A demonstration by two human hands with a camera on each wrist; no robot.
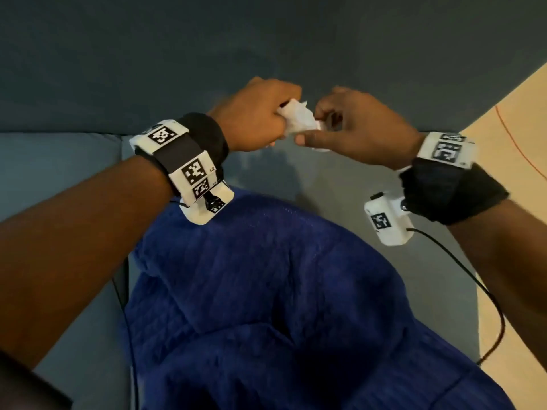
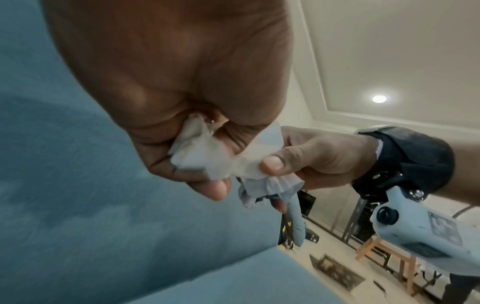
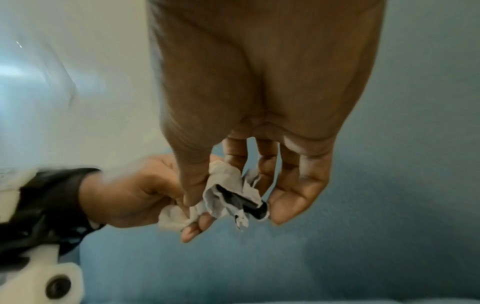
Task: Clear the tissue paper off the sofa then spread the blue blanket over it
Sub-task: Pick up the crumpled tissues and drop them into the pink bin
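A crumpled white tissue paper (image 1: 299,118) is held in the air between both hands, in front of the dark blue sofa backrest (image 1: 148,54). My left hand (image 1: 266,119) grips its left part in curled fingers. My right hand (image 1: 340,125) pinches the right part with its thumb. In the left wrist view, the tissue paper (image 2: 207,160) bunches out of the left hand (image 2: 182,102), with the right hand's (image 2: 311,162) thumb pressed on it. In the right wrist view, the tissue paper (image 3: 226,191) hangs between thumb and fingers. The blue blanket (image 1: 266,291) lies heaped on the seat below my wrists.
The grey-blue seat cushion (image 1: 59,173) stretches to the left. Beige floor (image 1: 518,128) lies beyond the sofa's right end. A black cable (image 1: 473,276) trails from the right wrist camera. A wooden stool (image 2: 389,257) stands on the floor further off.
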